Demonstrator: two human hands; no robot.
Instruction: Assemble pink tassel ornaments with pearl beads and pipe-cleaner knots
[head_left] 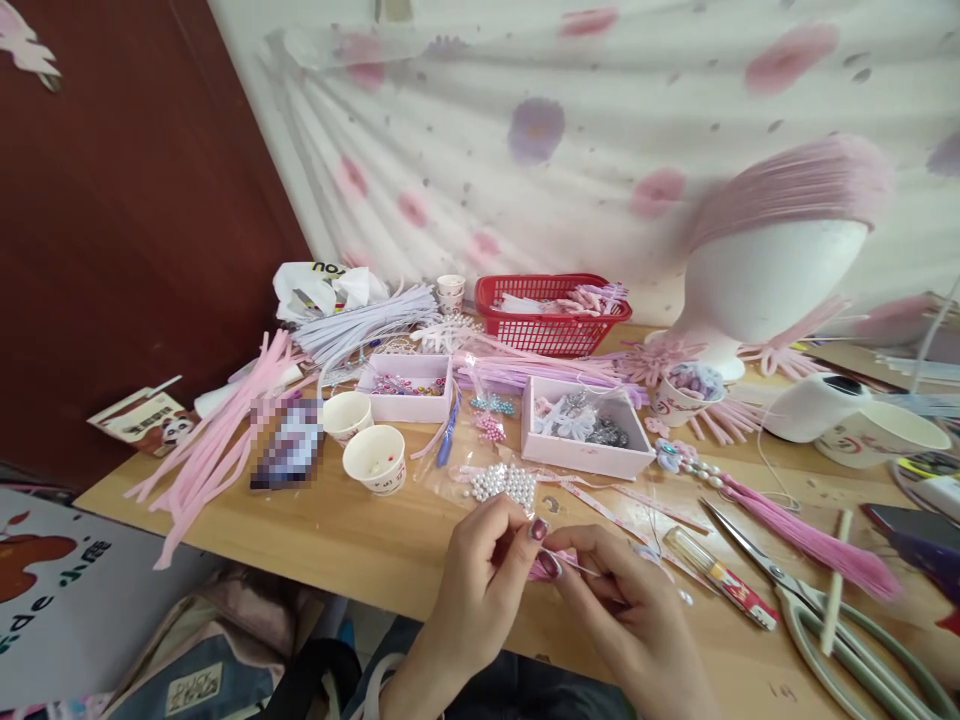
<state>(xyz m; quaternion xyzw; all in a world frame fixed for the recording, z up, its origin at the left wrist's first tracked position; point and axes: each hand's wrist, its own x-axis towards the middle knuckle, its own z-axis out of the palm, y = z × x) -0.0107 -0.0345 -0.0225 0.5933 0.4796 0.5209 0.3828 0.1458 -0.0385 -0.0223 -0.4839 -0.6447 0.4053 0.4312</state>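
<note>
My left hand and my right hand meet over the table's front edge, thumbs and fingertips pinched close together. Between them runs a thin white cord, with a bit of pink material beside it, partly hidden by the fingers. Both hands are closed on this small work. Just beyond the fingertips lies a heap of white pearl beads on clear plastic. A pink patterned ribbon stretches away behind my right hand.
Large scissors lie open at right, near a glue tube and a pink tassel. Paper cups stand left of two trinket boxes. A red basket and a foam head are at the back.
</note>
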